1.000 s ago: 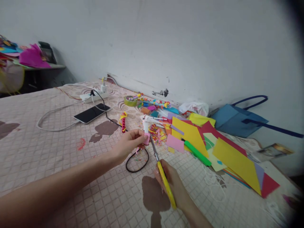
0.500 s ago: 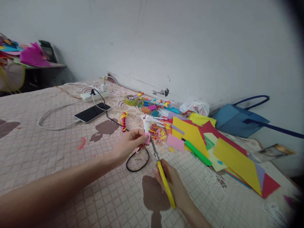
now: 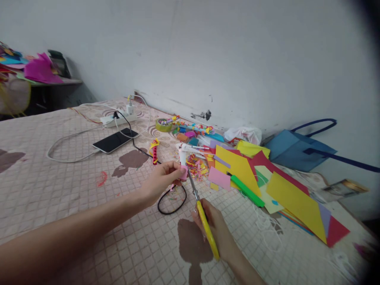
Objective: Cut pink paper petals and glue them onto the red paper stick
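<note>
My left hand [image 3: 160,180] pinches a small pink paper piece [image 3: 183,173] above the patterned bedspread. My right hand [image 3: 216,231] is closed round the yellow-handled scissors [image 3: 204,225], whose blades reach up to the pink piece. Just beyond lie a heap of tiny coloured paper scraps [image 3: 197,166] and a white glue gun [image 3: 185,152].
Yellow, red and pink paper sheets [image 3: 285,190] and a green marker [image 3: 246,191] lie to the right. A black cable loop [image 3: 172,202], a phone [image 3: 114,140], a power strip [image 3: 117,118], a tape roll [image 3: 162,125] and a blue bag [image 3: 297,146] lie about. The wall runs behind.
Almost nothing has changed; both hands keep their hold, and the view has shifted very slightly.
</note>
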The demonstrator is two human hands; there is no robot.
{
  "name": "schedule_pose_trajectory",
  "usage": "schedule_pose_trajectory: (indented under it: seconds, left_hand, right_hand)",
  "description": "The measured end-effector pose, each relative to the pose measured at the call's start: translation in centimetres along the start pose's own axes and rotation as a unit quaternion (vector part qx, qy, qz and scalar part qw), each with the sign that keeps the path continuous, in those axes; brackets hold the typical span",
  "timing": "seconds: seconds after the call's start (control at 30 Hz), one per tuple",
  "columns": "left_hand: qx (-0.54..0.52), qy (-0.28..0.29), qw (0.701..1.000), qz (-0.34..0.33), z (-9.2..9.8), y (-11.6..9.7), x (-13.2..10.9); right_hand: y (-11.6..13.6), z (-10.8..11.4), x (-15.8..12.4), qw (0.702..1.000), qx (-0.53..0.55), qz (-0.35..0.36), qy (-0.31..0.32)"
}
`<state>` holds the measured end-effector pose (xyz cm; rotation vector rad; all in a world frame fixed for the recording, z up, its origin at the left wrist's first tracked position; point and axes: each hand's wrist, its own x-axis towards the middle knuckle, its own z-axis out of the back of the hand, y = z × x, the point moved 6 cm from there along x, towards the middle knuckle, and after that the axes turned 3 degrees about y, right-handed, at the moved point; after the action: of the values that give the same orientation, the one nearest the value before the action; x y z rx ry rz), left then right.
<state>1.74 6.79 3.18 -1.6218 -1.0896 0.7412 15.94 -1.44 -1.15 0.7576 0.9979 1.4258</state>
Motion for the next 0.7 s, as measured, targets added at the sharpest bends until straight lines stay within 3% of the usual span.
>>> schedule_pose_trajectory:
  seconds: [0.7]
  left_hand:
    - [0.022, -0.008, 1.000, -0.015, 0.88, 0.18, 0.54]
  right_hand:
    - [-0.17, 0.38, 0.08, 1.000, -0.026, -0.010, -0.012]
